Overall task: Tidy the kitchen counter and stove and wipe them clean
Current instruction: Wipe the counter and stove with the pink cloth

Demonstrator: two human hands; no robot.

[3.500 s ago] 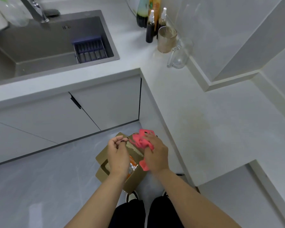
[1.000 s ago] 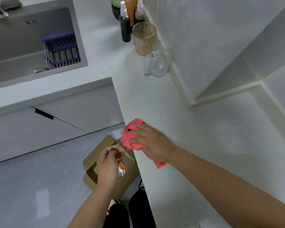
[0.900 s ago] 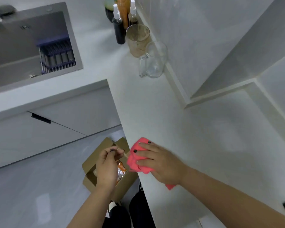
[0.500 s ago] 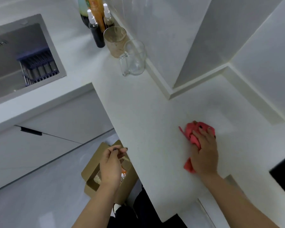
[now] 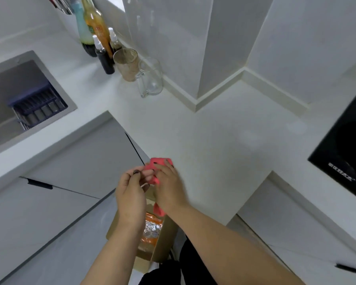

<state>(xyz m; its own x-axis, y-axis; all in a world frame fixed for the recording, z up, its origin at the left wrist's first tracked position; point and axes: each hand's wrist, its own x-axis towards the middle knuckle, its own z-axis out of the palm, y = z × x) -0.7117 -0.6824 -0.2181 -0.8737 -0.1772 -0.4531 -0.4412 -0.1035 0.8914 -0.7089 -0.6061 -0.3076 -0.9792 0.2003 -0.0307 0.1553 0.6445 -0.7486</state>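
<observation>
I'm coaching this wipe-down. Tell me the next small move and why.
Probably sweep the red cloth off the counter's edge towards the cardboard box: the right hand holds it at the rim, and the left hand holds the box just below.

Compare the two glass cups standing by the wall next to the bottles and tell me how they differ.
The brownish cup looks clouded or stained inside, while the clear mug is see-through. The clear mug shows a handle toward the camera; no handle is visible on the brownish cup. The brownish cup stands nearer the bottles, the clear mug farther from them. Both stand upright on the counter against the wall, side by side.
</observation>
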